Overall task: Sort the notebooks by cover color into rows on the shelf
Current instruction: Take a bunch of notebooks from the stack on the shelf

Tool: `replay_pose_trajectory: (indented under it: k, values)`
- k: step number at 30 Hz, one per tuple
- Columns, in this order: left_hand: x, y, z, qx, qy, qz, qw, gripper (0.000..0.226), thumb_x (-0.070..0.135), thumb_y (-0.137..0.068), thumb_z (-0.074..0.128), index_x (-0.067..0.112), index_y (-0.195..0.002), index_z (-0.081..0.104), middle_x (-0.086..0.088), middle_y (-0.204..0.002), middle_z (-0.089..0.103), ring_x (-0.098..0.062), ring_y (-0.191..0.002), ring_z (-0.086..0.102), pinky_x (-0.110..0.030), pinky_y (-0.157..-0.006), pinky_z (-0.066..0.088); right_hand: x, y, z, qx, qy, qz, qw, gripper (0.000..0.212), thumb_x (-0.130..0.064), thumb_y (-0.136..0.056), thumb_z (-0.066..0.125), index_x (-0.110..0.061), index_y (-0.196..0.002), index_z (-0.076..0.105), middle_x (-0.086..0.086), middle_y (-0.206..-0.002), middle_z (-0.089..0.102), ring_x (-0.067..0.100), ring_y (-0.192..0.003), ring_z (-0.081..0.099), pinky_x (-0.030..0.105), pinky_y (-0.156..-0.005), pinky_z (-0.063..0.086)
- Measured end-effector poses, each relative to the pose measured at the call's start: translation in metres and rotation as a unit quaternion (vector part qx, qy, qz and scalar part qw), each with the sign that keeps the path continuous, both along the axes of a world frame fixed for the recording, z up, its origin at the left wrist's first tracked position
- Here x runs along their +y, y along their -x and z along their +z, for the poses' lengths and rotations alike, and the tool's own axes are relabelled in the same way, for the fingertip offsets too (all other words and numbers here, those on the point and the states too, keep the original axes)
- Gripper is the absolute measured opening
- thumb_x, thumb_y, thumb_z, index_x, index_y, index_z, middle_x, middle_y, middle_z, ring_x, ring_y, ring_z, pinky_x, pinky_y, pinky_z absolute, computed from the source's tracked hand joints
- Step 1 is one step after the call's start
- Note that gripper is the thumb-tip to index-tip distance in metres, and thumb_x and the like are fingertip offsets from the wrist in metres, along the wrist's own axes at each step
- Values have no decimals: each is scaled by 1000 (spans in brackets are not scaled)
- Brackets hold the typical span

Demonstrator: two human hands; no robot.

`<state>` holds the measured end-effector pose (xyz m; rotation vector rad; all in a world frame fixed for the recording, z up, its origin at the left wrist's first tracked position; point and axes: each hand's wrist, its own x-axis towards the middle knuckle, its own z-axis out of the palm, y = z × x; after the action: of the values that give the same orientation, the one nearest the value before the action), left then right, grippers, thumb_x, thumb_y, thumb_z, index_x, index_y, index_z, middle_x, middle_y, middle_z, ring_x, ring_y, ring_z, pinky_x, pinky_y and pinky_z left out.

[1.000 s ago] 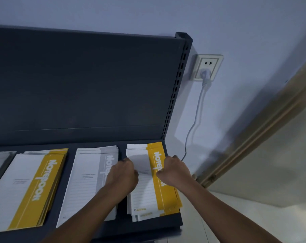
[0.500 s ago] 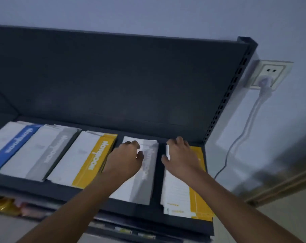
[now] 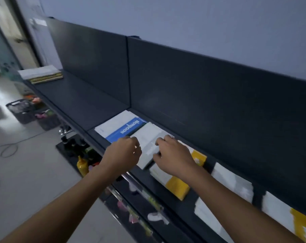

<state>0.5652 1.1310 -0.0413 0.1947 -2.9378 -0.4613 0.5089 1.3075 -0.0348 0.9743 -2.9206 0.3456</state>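
Gripping the grey notebook (image 3: 148,142) with left hand (image 3: 123,153) and right hand (image 3: 171,155), fingers curled round its two side edges. Lies flat on the dark, matt shelf (image 3: 82,109), between blue notebook (image 3: 124,128) and yellow notebook (image 3: 176,186), touching the blue one. Thin, rectangular, with a smooth pale cover; too blurred to read any print.

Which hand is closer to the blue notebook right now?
Left. The left hand sits at the near edge of the blue notebook, gripping the grey notebook beside it. The right hand holds the grey notebook's other side, apart from the blue one.
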Motion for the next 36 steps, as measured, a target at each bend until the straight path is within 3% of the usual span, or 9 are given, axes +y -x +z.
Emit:
replay_pose_trajectory:
  k: [9,13,20,31,36]
  values:
    - [-204,-33,2,-12,4,90,996,23,35,-90,42,18,-86,58,-2,-88,62,-30,-80,62,-41,-71,55,-233,-5,1,19,0,83,996,30,-36,-95,51,-19,-119,56,2,-117,56,26,-106,57,39,-74,46]
    - [-272,-43,-4,-39,2,123,992,23,33,-91,44,18,-89,61,-1,-87,62,-26,-78,62,-41,-69,56,-299,-9,2,23,-5,115,993,24,-37,-95,52,-20,-112,57,0,-106,57,24,-95,60,35,-65,39]
    - [-369,-36,-14,-33,-24,184,982,23,35,-91,44,21,-89,62,1,-88,64,-24,-80,62,-40,-70,55,-398,18,13,26,-12,144,989,24,-35,-96,50,-19,-112,58,0,-106,60,23,-89,59,35,-68,42]
    - [-559,39,-25,-28,-33,208,977,25,39,-94,47,24,-110,61,4,-100,66,-20,-92,61,-39,-75,54,-596,107,-8,-21,1,170,985,29,-37,-97,49,-20,-118,58,1,-110,61,26,-94,62,39,-72,49]
    - [-648,51,-30,-9,-33,226,973,31,40,-95,48,25,-121,57,13,-99,64,-14,-95,59,-35,-76,53,-686,138,-8,-22,13,182,983,20,-36,-97,51,-19,-105,57,-1,-99,59,25,-84,61,37,-65,45]
